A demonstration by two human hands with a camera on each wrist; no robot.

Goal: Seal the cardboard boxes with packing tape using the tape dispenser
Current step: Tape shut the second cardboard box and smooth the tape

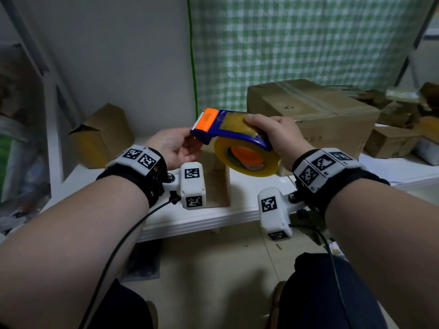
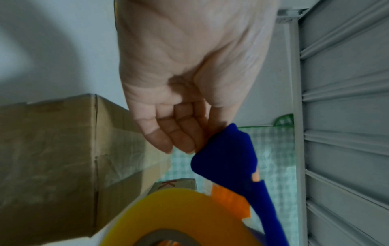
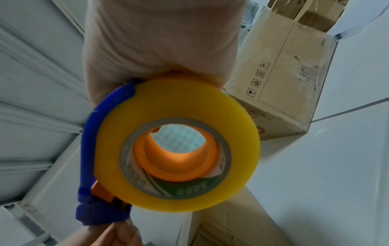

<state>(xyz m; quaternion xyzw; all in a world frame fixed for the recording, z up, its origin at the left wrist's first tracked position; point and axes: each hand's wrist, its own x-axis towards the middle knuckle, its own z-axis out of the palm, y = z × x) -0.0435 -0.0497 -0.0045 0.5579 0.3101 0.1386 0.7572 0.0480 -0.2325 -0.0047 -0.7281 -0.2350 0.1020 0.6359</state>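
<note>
My right hand (image 1: 273,131) grips a blue tape dispenser (image 1: 228,129) with an orange cutter from above, holding it in the air over the white table (image 1: 202,222). A roll of yellow packing tape (image 1: 247,160) sits in it, and fills the right wrist view as the tape roll (image 3: 176,144). My left hand (image 1: 180,143) pinches the dispenser's blue front end (image 2: 227,154) under the cutter, fingers (image 2: 181,133) curled. A small cardboard box (image 1: 215,186) stands on the table right below the dispenser, partly hidden by my hands.
A large taped cardboard box (image 1: 308,110) stands at the back right, with several smaller boxes (image 1: 392,141) heaped beside it. An open box (image 1: 102,136) leans against the wall at the left. Behind is a green checked curtain (image 1: 297,43). White shelf posts (image 1: 54,129) stand left.
</note>
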